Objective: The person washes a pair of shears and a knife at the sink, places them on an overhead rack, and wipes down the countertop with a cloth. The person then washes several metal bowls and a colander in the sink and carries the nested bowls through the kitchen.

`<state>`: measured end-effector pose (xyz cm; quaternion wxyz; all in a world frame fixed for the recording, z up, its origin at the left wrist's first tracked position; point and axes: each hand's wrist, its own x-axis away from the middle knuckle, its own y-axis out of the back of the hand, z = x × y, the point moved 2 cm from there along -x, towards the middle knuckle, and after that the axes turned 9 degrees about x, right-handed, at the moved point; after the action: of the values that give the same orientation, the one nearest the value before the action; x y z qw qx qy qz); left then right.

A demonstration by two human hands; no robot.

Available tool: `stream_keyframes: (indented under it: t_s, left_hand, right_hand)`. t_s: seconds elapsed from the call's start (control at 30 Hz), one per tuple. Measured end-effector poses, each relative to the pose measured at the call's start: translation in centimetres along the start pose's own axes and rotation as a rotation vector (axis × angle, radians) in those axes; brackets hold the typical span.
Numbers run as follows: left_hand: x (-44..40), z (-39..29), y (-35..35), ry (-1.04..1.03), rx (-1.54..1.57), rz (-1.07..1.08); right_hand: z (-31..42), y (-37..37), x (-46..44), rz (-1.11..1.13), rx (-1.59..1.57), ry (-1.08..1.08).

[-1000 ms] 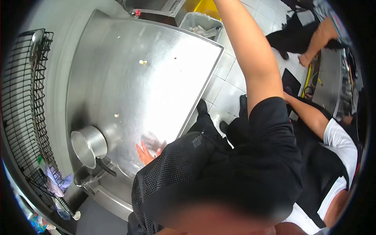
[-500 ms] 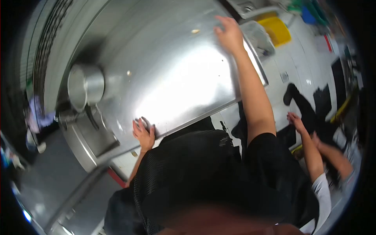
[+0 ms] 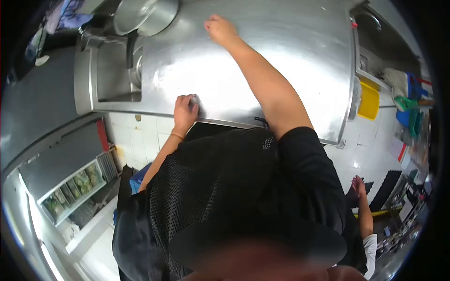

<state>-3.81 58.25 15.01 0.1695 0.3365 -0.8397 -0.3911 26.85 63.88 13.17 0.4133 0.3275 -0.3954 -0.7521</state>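
Observation:
A stainless steel table (image 3: pixel 290 61) stretches out in front of me. My right hand (image 3: pixel 221 31) is at its far side, fingers drawn together low over the metal, right of a large metal pot (image 3: pixel 164 18). Whatever those fingertips may hold is too small to make out. Near the front edge my left hand (image 3: pixel 186 113) rests on the steel with fingers bent and the thumb apart. No object shows in it, only a dark reflection beside it. A small pale crumb (image 3: pixel 323 8) lies at the far right of the table.
A sink basin (image 3: pixel 114 70) is set in at the left, under the pot's dark handle (image 3: pixel 130 49). Beyond the right edge are another sink (image 3: pixel 375 56) and a yellow bin (image 3: pixel 369 103). A co-worker's hand (image 3: pixel 359 186) shows at lower right.
My right hand has swept left across the table towards the pot, and its spread fingers have closed. My left hand's fingers have bent more. The view has turned.

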Motion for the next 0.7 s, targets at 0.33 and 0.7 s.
stream_keyframes:
  t_s: [0.33,0.7]
  left_hand:
    - [-3.7,4.9,2.8,0.026,-0.115,-0.075]
    - [-6.1,5.9,3.2,-0.139,-0.003,-0.010]
  right_hand:
    - [-8.4,4.5,8.5,-0.473,-0.241,-0.243]
    - [-24.5,22.4,32.9,-0.696,0.448,-0.913]
